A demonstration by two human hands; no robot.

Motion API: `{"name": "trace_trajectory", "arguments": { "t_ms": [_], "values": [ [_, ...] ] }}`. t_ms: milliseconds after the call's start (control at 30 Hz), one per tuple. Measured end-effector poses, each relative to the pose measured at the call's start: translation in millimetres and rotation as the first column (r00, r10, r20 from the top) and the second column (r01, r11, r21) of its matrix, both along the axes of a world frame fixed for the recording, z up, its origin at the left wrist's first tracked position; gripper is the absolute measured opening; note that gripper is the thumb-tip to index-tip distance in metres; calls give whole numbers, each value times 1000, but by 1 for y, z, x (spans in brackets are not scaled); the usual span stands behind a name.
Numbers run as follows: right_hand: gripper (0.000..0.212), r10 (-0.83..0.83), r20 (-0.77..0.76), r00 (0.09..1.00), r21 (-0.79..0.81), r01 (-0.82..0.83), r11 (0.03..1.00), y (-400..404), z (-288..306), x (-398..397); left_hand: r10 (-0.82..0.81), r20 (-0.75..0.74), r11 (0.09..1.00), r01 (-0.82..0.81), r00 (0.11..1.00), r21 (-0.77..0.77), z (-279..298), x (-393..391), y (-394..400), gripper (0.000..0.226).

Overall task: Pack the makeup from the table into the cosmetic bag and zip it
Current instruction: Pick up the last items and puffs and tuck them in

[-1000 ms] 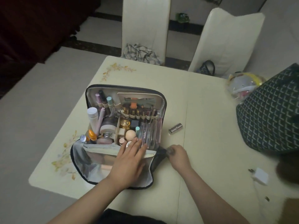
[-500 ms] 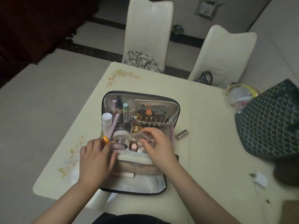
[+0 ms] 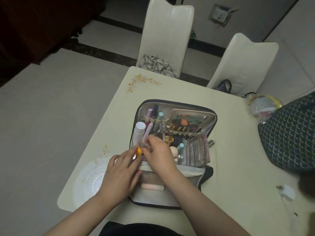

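Our right hand (image 3: 157,153) curls its fingers around a small clear jar (image 3: 144,145) over the cosmetic bag (image 3: 172,198) on the tabletop (image 3: 238,133); left hand (image 3: 121,174) rests flat, fingers straight; we judge the jar light, rigid, slippery, best held by its sides.

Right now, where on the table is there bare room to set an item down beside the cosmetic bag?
Bare tabletop lies between the cosmetic bag and the dark patterned bag, and beyond the cosmetic bag toward the chairs. It is crowded at the bag's near-left, where both hands, left and right, work.

No text or label seems legible on any item at this resolution.
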State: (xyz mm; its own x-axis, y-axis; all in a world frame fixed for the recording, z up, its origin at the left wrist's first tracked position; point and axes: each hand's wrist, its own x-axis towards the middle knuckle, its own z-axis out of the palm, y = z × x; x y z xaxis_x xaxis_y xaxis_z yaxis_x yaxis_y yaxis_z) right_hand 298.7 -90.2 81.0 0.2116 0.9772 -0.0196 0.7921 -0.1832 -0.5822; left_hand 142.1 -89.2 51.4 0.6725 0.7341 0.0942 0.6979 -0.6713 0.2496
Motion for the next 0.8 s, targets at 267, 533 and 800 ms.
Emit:
{"name": "trace_trajectory", "arguments": {
  "t_ms": [267, 533, 800],
  "values": [
    [15, 51, 261, 964, 53, -67, 996, -3, -7, -5, -51, 46, 992, 56, 998, -113, 2, -10, 5, 55],
    [10, 20, 310, 950, 94, -52, 994, -11, -20, -4, -52, 63, 994, 58, 997, -98, 1, -4, 13, 48],
    [13, -200, 117, 973, 340, 150, 928, -42, 8, 49, -122, 99, 993, 122, 988, 5, 12, 37, 4, 43]
  ]
}}
